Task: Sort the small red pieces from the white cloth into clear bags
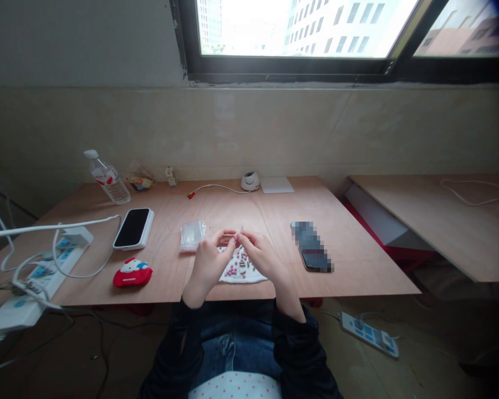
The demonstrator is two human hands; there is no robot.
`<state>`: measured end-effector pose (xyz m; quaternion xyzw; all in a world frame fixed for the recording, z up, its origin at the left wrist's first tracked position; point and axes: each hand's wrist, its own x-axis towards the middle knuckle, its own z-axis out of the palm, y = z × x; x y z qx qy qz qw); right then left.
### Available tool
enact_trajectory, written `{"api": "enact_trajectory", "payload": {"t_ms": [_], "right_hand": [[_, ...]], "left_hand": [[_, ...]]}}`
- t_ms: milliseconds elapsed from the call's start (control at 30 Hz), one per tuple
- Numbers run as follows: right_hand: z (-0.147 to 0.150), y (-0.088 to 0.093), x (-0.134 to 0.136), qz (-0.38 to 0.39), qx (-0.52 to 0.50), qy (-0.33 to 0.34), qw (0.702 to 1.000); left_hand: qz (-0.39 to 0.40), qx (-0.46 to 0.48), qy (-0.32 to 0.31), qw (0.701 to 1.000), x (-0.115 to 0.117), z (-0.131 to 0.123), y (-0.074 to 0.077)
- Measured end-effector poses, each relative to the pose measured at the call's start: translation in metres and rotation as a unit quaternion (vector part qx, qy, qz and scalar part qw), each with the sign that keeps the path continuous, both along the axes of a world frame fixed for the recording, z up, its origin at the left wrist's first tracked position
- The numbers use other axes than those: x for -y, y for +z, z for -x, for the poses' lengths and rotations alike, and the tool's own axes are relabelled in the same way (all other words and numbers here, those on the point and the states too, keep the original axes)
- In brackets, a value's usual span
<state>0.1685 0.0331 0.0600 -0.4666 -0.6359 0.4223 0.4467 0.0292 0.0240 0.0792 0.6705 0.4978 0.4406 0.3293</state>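
Note:
My left hand and my right hand meet above a white cloth or paper near the table's front edge. The fingertips of both are pinched together around something tiny. A thin pale tip sticks up there, too small to name. Pink beads and small dark metallic pieces lie scattered on the white sheet, partly hidden by my hands. Just left of my left hand is a clear plastic bag with something pinkish along its lower edge.
A phone lies on the right; a white-framed device and a red pouch lie on the left. Farther back stand a water bottle and a dome camera. White cables run over a power strip.

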Motion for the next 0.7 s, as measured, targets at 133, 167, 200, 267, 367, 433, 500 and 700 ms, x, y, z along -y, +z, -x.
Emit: {"api": "enact_trajectory", "payload": {"t_ms": [133,167,200,267,367,433,500,700], "right_hand": [[-0.0001,-0.0008,-0.0003,0.005,0.011,0.009,1.0],[-0.0001,-0.0007,-0.0003,0.006,0.011,0.011,1.0],[-0.0001,-0.0005,-0.0003,0.006,0.011,0.013,1.0],[-0.0002,0.0002,0.0,0.005,0.013,0.013,1.0],[-0.0007,0.0017,0.001,0.004,0.015,0.01,1.0],[-0.0011,0.0028,0.002,0.007,0.012,0.011,1.0],[-0.0014,0.0038,0.003,0.01,0.01,0.013,1.0],[-0.0024,0.0059,0.0048,0.009,0.017,0.013,1.0]], "left_hand": [[0.004,0.0,0.005,1.0,-0.0003,0.0006,-0.0012],[0.003,-0.001,0.007,1.0,-0.0004,0.0009,-0.0014],[0.002,-0.003,0.006,1.0,-0.0004,0.0013,-0.0015],[0.003,-0.011,0.002,1.0,-0.0001,0.0023,-0.0013],[0.004,-0.023,-0.01,1.0,0.001,0.0034,0.0007],[0.005,-0.027,-0.015,1.0,0.0021,0.0038,0.0029],[0.008,-0.027,-0.019,0.999,0.0032,0.0039,0.005],[0.012,-0.022,-0.022,0.999,0.0048,0.0044,0.0069]]}}
